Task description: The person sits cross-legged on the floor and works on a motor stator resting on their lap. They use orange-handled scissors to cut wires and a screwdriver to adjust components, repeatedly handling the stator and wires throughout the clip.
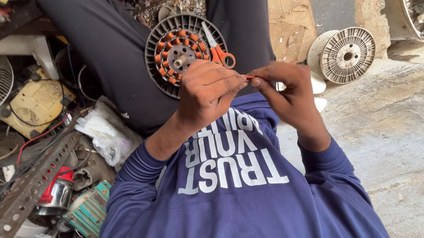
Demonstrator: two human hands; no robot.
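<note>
Both hands pinch one thin red wire [248,77]: left hand [209,91], right hand [287,92]. Stator [179,51] at 12 o'clock, scissors [217,51] on it. Best kept taut, grip close.

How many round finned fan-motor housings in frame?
2. One, with copper windings, on the lap under orange-handled scissors; one pale one on the floor, upper right. Left-side clutter may hide more.

Just beyond the grip lie a round motor stator [179,56] and orange-handled scissors [217,51] (resting on it); an empty spool [347,54] sits farther right.
</note>
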